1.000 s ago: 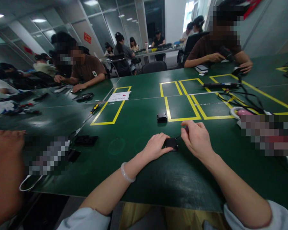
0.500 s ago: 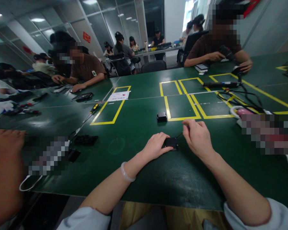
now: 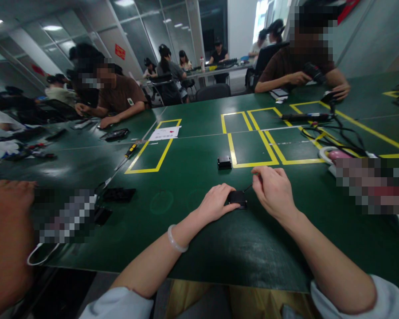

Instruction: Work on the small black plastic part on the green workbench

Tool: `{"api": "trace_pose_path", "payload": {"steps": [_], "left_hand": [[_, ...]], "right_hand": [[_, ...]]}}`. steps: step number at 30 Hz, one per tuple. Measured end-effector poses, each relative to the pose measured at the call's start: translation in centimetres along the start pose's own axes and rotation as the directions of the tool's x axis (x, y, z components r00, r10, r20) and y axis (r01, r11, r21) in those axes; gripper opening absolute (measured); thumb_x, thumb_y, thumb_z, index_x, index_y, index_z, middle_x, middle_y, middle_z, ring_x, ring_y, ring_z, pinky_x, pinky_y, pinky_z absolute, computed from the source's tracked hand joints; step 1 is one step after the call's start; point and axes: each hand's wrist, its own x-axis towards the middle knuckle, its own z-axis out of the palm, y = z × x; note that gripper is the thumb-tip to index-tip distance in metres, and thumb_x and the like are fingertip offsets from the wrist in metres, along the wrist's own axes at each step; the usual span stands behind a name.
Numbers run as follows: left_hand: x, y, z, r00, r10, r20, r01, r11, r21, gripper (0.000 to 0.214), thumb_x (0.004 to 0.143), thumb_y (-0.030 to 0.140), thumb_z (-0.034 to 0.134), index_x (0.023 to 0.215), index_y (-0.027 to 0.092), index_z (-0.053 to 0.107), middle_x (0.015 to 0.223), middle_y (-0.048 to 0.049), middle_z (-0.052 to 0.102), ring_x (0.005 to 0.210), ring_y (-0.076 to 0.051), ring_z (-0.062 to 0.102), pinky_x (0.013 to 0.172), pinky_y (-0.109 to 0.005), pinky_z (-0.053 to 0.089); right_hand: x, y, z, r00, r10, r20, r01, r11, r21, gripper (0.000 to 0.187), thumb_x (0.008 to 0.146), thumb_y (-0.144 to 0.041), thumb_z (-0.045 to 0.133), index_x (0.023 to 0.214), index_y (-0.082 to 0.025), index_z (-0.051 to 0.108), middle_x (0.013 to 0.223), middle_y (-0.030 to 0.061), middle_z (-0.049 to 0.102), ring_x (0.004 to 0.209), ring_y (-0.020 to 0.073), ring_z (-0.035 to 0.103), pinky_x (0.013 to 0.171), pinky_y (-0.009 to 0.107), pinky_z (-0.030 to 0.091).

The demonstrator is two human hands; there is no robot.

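My left hand (image 3: 217, 201) is closed on a small black boxy part (image 3: 237, 199), thumb on its near side and fingers at its far left, holding it on the green table. Small tabs stick out at its right side. My right hand (image 3: 271, 186) pinches a thin dark rod-like tool (image 3: 248, 188), whose tip meets the part's far right corner. Its other end is hidden in my fingers, so I cannot tell its exact kind. Beyond my hands stands a second small black boxy part (image 3: 224, 162), touched by neither.
The green table (image 3: 193, 248) bears yellow tape outlines (image 3: 255, 165). To the left are a yellow-black screwdriver (image 3: 131, 151), black parts (image 3: 119, 194) and another person's hand (image 3: 9, 195). Cables (image 3: 341, 137) lie at the right. Across sit two co-workers, one holding a dark power tool (image 3: 314, 73).
Both hands stay nearly in place. My right hand and the thin tool have shifted very slightly; the black part has not visibly moved.
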Motion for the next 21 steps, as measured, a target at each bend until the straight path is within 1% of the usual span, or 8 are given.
{"api": "trace_pose_path", "payload": {"steps": [4,6,9,11,13,15,17,21], "left_hand": [[0.05,0.04,0.01,1.000,-0.004,-0.002,0.004,1.000,0.007,0.039,0.086,0.050,0.057,0.109,0.019,0.051,0.103,-0.0056,0.057,0.096,-0.022,0.056,0.085,-0.036,0.044],[0.07,0.07,-0.02,1.000,0.001,-0.001,-0.001,1.000,0.008,0.039,0.086,0.050,0.057,0.109,0.019,0.051,0.103,-0.0058,0.057,0.095,-0.022,0.056,0.085,-0.036,0.045],[0.07,0.08,-0.08,1.000,0.003,0.003,-0.003,1.000,0.004,0.039,0.086,0.050,0.057,0.109,0.019,0.050,0.103,-0.0061,0.057,0.095,-0.022,0.056,0.085,-0.036,0.045],[0.07,0.06,-0.10,1.000,-0.005,0.006,0.005,1.000,-0.002,0.039,0.086,0.050,0.057,0.109,0.019,0.051,0.103,-0.0061,0.057,0.096,-0.022,0.056,0.085,-0.037,0.044],[0.06,0.04,-0.09,1.000,-0.011,0.009,0.011,1.000,-0.006,0.039,0.085,0.050,0.058,0.109,0.020,0.051,0.103,-0.0060,0.057,0.096,-0.023,0.056,0.085,-0.037,0.044],[0.07,0.02,-0.06,1.000,-0.009,0.011,0.009,1.000,-0.006,0.039,0.085,0.050,0.058,0.109,0.020,0.051,0.103,-0.0059,0.057,0.096,-0.023,0.056,0.085,-0.037,0.044],[0.08,0.03,-0.01,1.000,-0.003,0.005,0.003,1.000,0.002,0.039,0.085,0.050,0.058,0.109,0.020,0.051,0.103,-0.0057,0.057,0.096,-0.022,0.056,0.085,-0.037,0.044],[0.12,0.12,0.06,1.000,0.006,-0.007,-0.006,1.000,0.026,0.039,0.085,0.050,0.058,0.108,0.019,0.051,0.102,-0.0056,0.057,0.094,-0.022,0.056,0.084,-0.036,0.044]], "right_hand": [[-0.01,0.07,-0.16,1.000,0.014,0.018,-0.014,1.000,-0.009,0.013,0.092,-0.029,0.045,0.088,-0.019,0.053,0.074,0.0006,0.062,0.066,0.0143,0.054,0.073,0.030,0.034],[-0.07,0.14,-0.12,1.000,0.015,0.016,-0.015,1.000,-0.018,0.014,0.092,-0.029,0.045,0.086,-0.020,0.053,0.071,0.0000,0.061,0.063,0.0137,0.052,0.072,0.030,0.034],[-0.17,0.18,0.11,1.000,0.004,-0.025,-0.004,1.000,-0.015,0.012,0.092,-0.025,0.042,0.093,-0.019,0.053,0.074,0.0013,0.062,0.064,0.0146,0.054,0.072,0.030,0.035],[-0.20,0.14,0.25,0.998,0.003,-0.056,-0.003,1.000,0.002,0.015,0.091,-0.023,0.041,0.100,-0.018,0.052,0.076,0.0023,0.063,0.066,0.0156,0.055,0.073,0.031,0.036],[-0.18,0.07,0.28,0.999,0.003,-0.054,-0.002,1.000,0.013,0.017,0.090,-0.022,0.041,0.103,-0.018,0.051,0.078,0.0031,0.063,0.068,0.0162,0.056,0.074,0.032,0.037],[-0.14,0.00,0.20,1.000,0.005,-0.028,-0.005,1.000,0.019,0.017,0.090,-0.023,0.041,0.102,-0.018,0.051,0.079,0.0030,0.063,0.068,0.0160,0.056,0.075,0.032,0.037],[-0.11,-0.02,0.07,1.000,0.016,-0.008,-0.016,1.000,0.022,0.015,0.091,-0.027,0.043,0.100,-0.018,0.051,0.074,0.0013,0.062,0.065,0.0156,0.054,0.073,0.031,0.036],[-0.13,0.11,-0.02,1.000,0.015,-0.009,-0.015,1.000,0.000,0.012,0.091,-0.029,0.045,0.093,-0.019,0.052,0.068,-0.0003,0.059,0.060,0.0147,0.051,0.071,0.029,0.036]]}}
